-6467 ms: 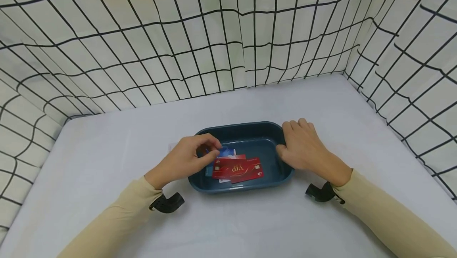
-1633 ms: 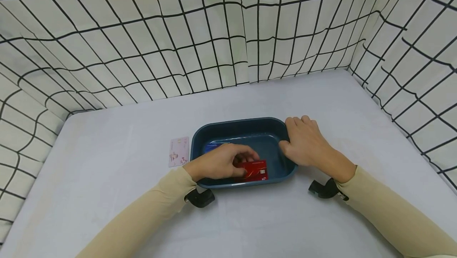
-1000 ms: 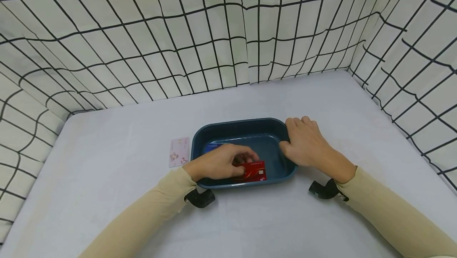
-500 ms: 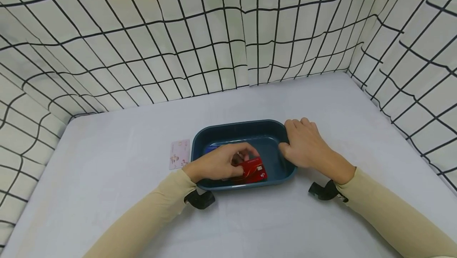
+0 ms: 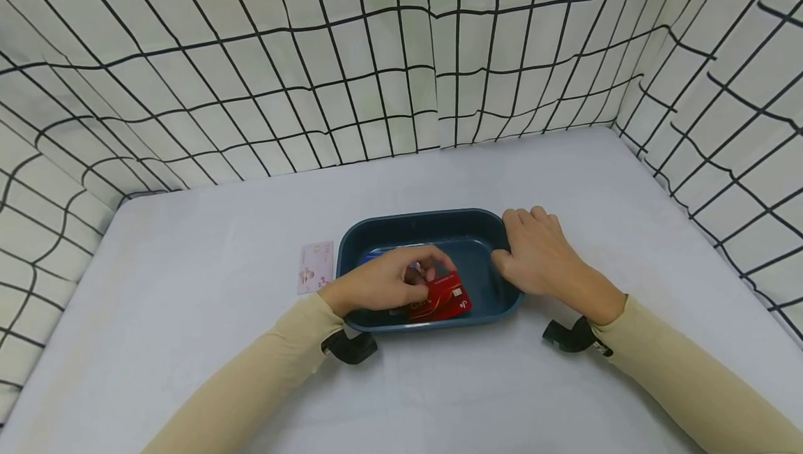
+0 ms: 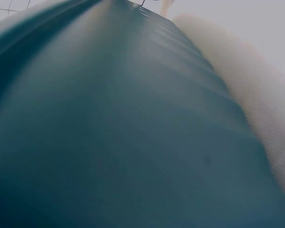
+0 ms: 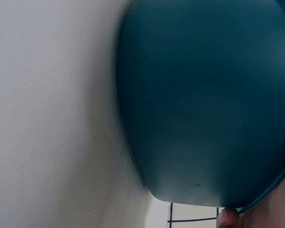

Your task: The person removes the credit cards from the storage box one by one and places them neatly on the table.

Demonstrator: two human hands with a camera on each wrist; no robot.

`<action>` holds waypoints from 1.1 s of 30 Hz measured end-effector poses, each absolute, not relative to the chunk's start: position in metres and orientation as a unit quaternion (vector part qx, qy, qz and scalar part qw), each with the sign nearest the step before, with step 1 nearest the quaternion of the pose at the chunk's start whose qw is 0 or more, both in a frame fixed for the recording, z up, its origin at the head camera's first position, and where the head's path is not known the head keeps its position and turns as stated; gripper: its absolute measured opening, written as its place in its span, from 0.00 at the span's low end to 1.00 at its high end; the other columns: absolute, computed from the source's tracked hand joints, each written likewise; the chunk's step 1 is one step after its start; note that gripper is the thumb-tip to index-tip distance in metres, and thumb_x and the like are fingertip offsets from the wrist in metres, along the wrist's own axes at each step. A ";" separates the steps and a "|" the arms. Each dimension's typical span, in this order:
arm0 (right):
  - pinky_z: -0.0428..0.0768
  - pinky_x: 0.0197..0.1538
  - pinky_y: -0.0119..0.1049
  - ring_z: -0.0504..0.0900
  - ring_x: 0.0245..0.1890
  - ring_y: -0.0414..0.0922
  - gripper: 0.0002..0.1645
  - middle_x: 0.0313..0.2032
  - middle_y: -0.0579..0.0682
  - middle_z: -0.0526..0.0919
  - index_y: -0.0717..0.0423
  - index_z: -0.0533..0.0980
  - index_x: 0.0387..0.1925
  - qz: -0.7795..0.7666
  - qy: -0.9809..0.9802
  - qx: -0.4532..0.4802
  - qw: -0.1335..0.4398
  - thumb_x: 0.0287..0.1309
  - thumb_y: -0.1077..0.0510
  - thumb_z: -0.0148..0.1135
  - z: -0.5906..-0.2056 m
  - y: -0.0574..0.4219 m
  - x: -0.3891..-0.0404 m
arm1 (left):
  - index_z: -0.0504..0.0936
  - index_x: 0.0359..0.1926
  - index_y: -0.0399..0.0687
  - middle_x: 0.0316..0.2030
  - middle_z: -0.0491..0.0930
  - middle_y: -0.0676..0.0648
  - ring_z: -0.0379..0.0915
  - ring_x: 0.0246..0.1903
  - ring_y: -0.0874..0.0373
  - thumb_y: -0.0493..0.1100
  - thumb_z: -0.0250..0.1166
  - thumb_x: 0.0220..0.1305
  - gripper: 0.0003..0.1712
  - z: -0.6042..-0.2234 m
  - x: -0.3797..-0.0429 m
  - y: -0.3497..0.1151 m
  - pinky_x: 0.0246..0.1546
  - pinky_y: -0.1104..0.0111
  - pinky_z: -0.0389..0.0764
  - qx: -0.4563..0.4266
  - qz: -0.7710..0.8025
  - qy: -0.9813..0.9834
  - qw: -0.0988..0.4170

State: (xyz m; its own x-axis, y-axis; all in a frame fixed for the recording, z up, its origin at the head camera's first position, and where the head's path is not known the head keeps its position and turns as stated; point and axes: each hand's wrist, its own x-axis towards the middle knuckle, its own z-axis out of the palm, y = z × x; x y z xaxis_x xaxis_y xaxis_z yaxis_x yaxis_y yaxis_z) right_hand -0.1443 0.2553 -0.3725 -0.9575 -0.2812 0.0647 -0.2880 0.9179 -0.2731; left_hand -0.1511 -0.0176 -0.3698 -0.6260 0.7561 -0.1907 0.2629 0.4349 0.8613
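In the head view, a dark teal plastic tray (image 5: 417,217) with rounded corners sits on the white cloth. My left hand (image 5: 384,281) reaches inside it, thumb and fingers pinching a red card (image 5: 448,298) with a gold chip, which lies aslant. Behind that hand peeks a blue card (image 5: 371,256), mostly hidden. The right hand (image 5: 541,253) grips the tray's right end, thumb inside and fingers over the rim. Both wrist views are largely filled by the tray's outer wall (image 6: 133,118); in the right wrist view a fingertip (image 7: 227,217) shows at its edge.
Left of the tray, a pale pink card (image 5: 316,268) lies flat on the white-covered table (image 5: 188,286). A white wall (image 5: 401,91) with a black grid stands behind and along both sides.
Earlier the left hand was over the tray's left part, with a red VIP card in plain view. It has moved right; lately the pinched red card has turned aslant. The right hand keeps its grip.
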 end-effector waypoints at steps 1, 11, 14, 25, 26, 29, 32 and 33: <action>0.57 0.37 0.40 0.64 0.34 0.52 0.11 0.28 0.53 0.71 0.58 0.69 0.33 0.142 -0.979 0.146 0.011 0.55 0.53 0.52 -0.372 0.255 -0.144 | 0.77 0.62 0.50 0.42 0.74 0.45 0.77 0.35 0.58 0.31 0.61 0.67 0.24 -0.369 -0.151 -0.018 0.36 0.70 0.81 0.319 0.426 0.795 0.293; 0.57 0.38 0.40 0.65 0.35 0.53 0.13 0.30 0.54 0.74 0.59 0.70 0.36 0.144 -0.979 0.141 0.002 0.57 0.53 0.52 -0.371 0.255 -0.144 | 0.78 0.60 0.49 0.48 0.77 0.45 0.77 0.39 0.56 0.35 0.61 0.68 0.20 -0.366 -0.150 -0.019 0.37 0.69 0.83 0.307 0.404 0.815 0.280; 0.57 0.37 0.40 0.65 0.35 0.53 0.12 0.30 0.54 0.74 0.59 0.70 0.35 0.144 -0.979 0.141 0.002 0.57 0.53 0.52 -0.371 0.254 -0.144 | 0.78 0.60 0.49 0.47 0.76 0.45 0.76 0.37 0.56 0.36 0.61 0.69 0.19 -0.366 -0.150 -0.019 0.31 0.67 0.83 0.306 0.406 0.816 0.276; 0.55 0.37 0.40 0.63 0.34 0.52 0.11 0.29 0.53 0.73 0.59 0.70 0.35 0.148 -0.979 0.140 0.002 0.56 0.54 0.52 -0.372 0.255 -0.144 | 0.81 0.51 0.48 0.41 0.81 0.45 0.80 0.36 0.58 0.37 0.62 0.68 0.12 -0.366 -0.151 -0.019 0.44 0.70 0.84 0.321 0.428 0.806 0.252; 0.55 0.37 0.40 0.63 0.34 0.52 0.11 0.29 0.53 0.73 0.59 0.70 0.35 0.148 -0.979 0.140 0.002 0.56 0.54 0.52 -0.372 0.254 -0.144 | 0.81 0.51 0.48 0.41 0.81 0.45 0.81 0.36 0.58 0.37 0.62 0.68 0.11 -0.366 -0.151 -0.019 0.44 0.70 0.84 0.319 0.431 0.806 0.252; 0.55 0.37 0.40 0.64 0.34 0.52 0.12 0.29 0.53 0.73 0.59 0.70 0.35 0.149 -0.979 0.141 0.002 0.56 0.53 0.52 -0.372 0.254 -0.144 | 0.81 0.51 0.48 0.42 0.83 0.45 0.82 0.37 0.58 0.37 0.62 0.69 0.11 -0.365 -0.151 -0.020 0.45 0.69 0.85 0.313 0.436 0.804 0.254; 0.55 0.37 0.40 0.63 0.34 0.52 0.11 0.29 0.53 0.73 0.58 0.69 0.34 0.149 -0.979 0.142 0.003 0.56 0.54 0.52 -0.371 0.254 -0.144 | 0.81 0.50 0.47 0.42 0.84 0.45 0.82 0.38 0.58 0.37 0.63 0.69 0.11 -0.366 -0.151 -0.020 0.46 0.69 0.86 0.311 0.441 0.803 0.254; 0.55 0.37 0.40 0.63 0.33 0.52 0.11 0.28 0.53 0.72 0.58 0.69 0.34 0.149 -0.978 0.143 0.003 0.56 0.54 0.52 -0.372 0.254 -0.144 | 0.81 0.50 0.47 0.43 0.84 0.44 0.82 0.39 0.58 0.38 0.63 0.69 0.10 -0.366 -0.151 -0.020 0.46 0.68 0.86 0.310 0.442 0.802 0.253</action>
State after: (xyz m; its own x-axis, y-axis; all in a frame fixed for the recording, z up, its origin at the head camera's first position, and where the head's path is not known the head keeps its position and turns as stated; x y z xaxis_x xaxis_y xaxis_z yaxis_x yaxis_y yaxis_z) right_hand -0.1442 0.2539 -0.3715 -0.9592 -0.2783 0.0491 -0.2803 0.9149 -0.2904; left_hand -0.1507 -0.0201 -0.3663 -0.6791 0.7220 -0.1323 0.2735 0.4161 0.8672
